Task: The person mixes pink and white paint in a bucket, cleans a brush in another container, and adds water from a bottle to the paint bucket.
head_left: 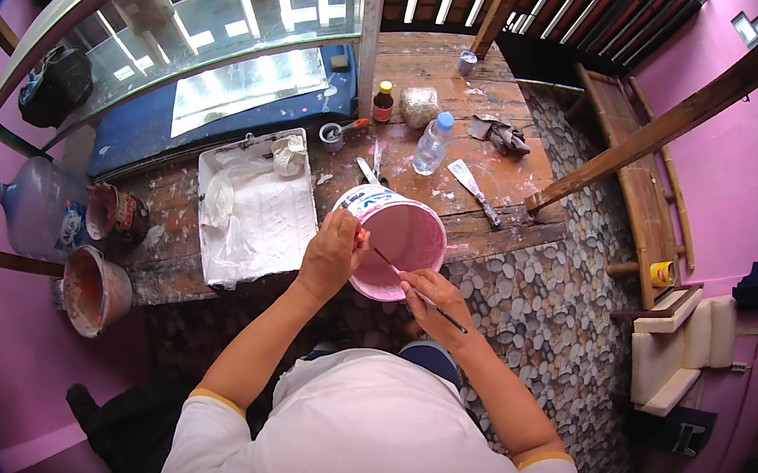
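Observation:
My left hand is closed on a small orange object, too small to name, over the left side of a white plastic bucket with pink inside. My right hand grips a thin dark-handled paintbrush at the bucket's front, its bristle end pointing toward my left hand. Left of the bucket lies a white tray with crumpled white plastic. Behind the bucket are white-bladed tools, a clear water bottle and a putty knife.
A glass case fills the back left. Stained buckets and a large jug stand left. The wooden table also holds small containers. A slanted post, bamboo bench and beige cushions are right.

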Available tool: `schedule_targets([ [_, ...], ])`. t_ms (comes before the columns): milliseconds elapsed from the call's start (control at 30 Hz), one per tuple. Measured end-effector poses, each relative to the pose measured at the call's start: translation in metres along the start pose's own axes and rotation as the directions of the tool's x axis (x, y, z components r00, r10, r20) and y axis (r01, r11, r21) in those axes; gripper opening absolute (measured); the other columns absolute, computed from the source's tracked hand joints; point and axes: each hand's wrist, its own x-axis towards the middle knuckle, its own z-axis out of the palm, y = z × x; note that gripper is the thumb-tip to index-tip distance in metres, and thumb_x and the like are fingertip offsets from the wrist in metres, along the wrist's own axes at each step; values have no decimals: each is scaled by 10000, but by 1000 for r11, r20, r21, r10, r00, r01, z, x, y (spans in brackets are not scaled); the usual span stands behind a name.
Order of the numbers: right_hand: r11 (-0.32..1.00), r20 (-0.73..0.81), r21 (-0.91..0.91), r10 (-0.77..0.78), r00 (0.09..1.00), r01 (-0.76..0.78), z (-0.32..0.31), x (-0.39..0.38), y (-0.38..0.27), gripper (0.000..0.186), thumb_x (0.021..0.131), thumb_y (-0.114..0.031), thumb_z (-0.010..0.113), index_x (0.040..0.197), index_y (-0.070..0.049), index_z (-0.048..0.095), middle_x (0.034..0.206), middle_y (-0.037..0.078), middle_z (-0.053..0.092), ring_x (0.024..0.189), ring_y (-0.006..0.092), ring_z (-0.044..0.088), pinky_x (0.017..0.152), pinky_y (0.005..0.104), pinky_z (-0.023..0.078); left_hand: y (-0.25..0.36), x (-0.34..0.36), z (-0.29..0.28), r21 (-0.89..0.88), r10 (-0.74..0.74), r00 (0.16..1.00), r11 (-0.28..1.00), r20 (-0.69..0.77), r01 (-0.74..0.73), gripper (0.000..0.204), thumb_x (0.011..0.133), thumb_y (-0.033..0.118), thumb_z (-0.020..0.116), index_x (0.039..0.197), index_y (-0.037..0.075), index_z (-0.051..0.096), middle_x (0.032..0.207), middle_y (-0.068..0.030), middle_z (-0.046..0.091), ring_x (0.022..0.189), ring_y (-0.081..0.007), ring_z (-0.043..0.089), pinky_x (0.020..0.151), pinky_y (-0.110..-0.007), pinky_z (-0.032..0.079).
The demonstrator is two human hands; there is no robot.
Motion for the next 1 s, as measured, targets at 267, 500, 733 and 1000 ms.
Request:
schedule_targets([
  [267, 1000, -6, 9, 2, 1000, -2, 5, -9, 8, 181, 966, -68, 642, 1101, 27, 716, 1008, 169, 699, 913, 344, 684, 814, 417, 561, 7, 0, -1, 70, 36, 999, 997, 11, -36, 276, 858, 61, 748, 1023, 28, 529, 988, -158, 561, 909, -355, 614, 730, -438, 557],
  [500, 998, -53, -56, 26, 998, -29, 10, -11, 12, 163, 964, -82, 656, 1085, 6, 720, 995, 167, 703, 907, 342, 695, 813, 415, 564, 9, -4, 1, 52, 16, 1000, 999, -12, -15, 276, 862, 30, 735, 1014, 19, 505, 958, -168, 540, 877, -373, 590, 742, -462, 512],
  [733, 985, -123, -171, 6, 992, -27, 11, -9, 19, 166, 956, -83, 665, 1090, 6, 705, 1005, 164, 695, 892, 342, 693, 814, 412, 566, 16, -6, 1, 101, 15, 1000, 995, -23, -12, 276, 869, 33, 730, 1023, 21, 502, 977, -165, 541, 897, -374, 601, 724, -461, 526],
  [1000, 992, -183, -128, -14, 983, -10, 12, -11, 16, 141, 956, -83, 665, 1070, -16, 716, 961, 147, 694, 854, 347, 692, 763, 421, 562, 14, -14, 7, 123, -15, 1000, 992, 18, 12, 286, 864, 75, 746, 1045, 41, 527, 1039, -152, 559, 933, -354, 630, 703, -430, 579],
])
